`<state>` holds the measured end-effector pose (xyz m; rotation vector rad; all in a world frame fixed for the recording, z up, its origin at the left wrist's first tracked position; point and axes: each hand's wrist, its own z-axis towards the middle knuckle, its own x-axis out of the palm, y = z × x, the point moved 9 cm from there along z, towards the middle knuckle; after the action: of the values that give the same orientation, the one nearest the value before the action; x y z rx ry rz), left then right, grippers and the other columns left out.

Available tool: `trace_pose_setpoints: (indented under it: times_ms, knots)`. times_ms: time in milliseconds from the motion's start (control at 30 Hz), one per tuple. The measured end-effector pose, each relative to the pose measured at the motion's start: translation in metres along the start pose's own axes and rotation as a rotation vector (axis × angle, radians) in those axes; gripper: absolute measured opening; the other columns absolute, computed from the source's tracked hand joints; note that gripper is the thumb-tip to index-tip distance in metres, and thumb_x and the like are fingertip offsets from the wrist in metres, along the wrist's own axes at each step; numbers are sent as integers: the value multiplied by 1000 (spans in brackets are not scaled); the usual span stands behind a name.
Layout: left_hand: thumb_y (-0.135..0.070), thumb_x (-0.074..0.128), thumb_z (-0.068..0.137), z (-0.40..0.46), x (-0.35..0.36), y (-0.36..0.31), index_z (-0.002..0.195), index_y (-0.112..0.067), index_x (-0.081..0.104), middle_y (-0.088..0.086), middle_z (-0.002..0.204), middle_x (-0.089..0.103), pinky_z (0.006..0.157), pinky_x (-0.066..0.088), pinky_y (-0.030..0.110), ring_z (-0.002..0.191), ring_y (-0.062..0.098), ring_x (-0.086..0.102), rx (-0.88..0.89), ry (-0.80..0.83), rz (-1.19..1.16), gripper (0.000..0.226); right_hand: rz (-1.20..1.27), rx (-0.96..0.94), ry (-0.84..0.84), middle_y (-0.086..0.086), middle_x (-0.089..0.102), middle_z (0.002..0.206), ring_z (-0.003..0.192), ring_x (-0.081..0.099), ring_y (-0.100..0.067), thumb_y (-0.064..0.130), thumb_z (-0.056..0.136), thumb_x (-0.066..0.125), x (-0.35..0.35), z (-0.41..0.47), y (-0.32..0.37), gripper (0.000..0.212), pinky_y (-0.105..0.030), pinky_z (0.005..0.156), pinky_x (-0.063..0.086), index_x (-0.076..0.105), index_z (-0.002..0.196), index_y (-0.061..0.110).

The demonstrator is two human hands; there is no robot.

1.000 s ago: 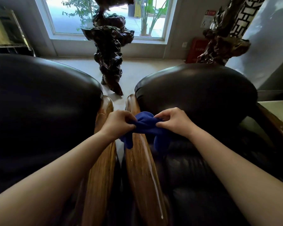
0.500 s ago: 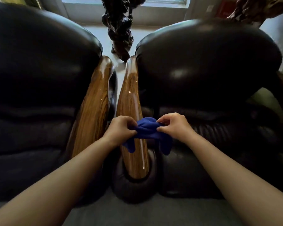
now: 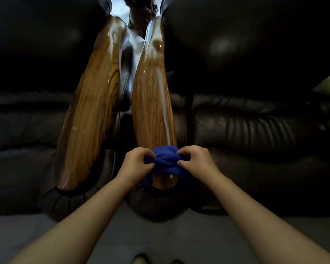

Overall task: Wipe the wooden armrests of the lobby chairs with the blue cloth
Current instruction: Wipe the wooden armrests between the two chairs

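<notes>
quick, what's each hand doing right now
Left hand: closed, fingers pinching the left end of the blue cloth.
Right hand: closed, fingers pinching the cloth's right end, stretched across the right chair's wooden armrest.

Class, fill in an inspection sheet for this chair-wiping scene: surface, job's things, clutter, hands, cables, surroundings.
Surface: right wooden armrest, glossy, pale streak along it.
Job's things: blue cloth bunched over that armrest's near end; left wooden armrest beside it, uncovered.
Clutter: nothing seen.
Hands: left hand and right hand each pinch the cloth.
Cables: nothing seen.
Surroundings: two dark leather chairs, grey floor, dark carved sculpture behind.
</notes>
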<state>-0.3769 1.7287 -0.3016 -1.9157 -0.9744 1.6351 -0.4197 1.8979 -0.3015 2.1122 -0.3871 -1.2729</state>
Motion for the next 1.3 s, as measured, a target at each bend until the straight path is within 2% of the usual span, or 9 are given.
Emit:
trace_pose_setpoints:
  times_ms: [200,300,400,500,567,800,1100,1200,1300]
  knots:
    - [0,73,64,-11,29,29,94,-7,68,9,98,68,88,37,14,97,18,60,62,-38,-19,32,19,-42,-115,-4,62,109,102,57,-15,14,79,67,41,-2,-27,28,-21,88,41,65,107,15]
    - [-14,66,76,-20,30,34,108,-10,62,7,110,64,97,45,33,106,20,58,117,-160,51,33,35,-84,-325,-4,60,116,110,53,-17,21,85,59,45,-11,-32,32,-38,98,46,60,116,17]
    - [-30,39,90,-24,39,25,139,-17,31,9,147,35,115,24,42,138,18,26,168,-319,218,52,-78,-40,-463,-3,13,157,143,10,-20,47,90,31,59,-14,-33,60,-44,115,12,9,144,35]
    - [-35,23,92,-5,68,23,143,-26,-3,2,154,-6,117,-1,46,143,14,-9,149,-275,269,59,-37,3,-443,3,-22,152,142,-18,-14,57,88,17,86,3,-38,66,-43,115,-5,-22,138,41]
    - [-36,19,92,9,77,29,142,-26,-8,-1,153,-13,116,-6,48,143,16,-11,83,-280,288,58,-79,10,-472,-2,-20,153,143,-13,-19,55,89,22,92,11,-42,67,-46,116,0,-19,140,37]
    - [-30,25,91,34,65,34,142,-16,2,6,152,5,114,7,53,141,17,0,61,-420,309,58,-159,-157,-453,-1,-17,154,144,-4,-24,56,90,28,72,51,-28,67,-50,110,25,-8,143,36]
    - [-34,22,93,124,5,15,145,-20,1,3,158,4,115,6,49,145,19,1,-14,-467,321,58,-280,-281,-442,-14,-3,157,144,-3,-28,51,90,29,13,145,30,65,-56,114,18,-4,143,34]
    - [-35,27,94,138,-8,6,144,-25,-8,4,157,-11,114,-6,53,143,18,-13,32,-384,299,61,-288,-297,-395,-11,-13,157,144,-12,-25,49,92,32,-3,154,37,66,-56,113,4,-9,142,35]
    - [-34,28,94,111,-12,3,142,-34,-6,-5,152,-21,113,-10,54,141,13,-21,126,-347,294,59,-209,-362,-389,-5,-11,156,144,-9,-22,35,95,36,-5,125,32,61,-51,116,8,1,144,34]
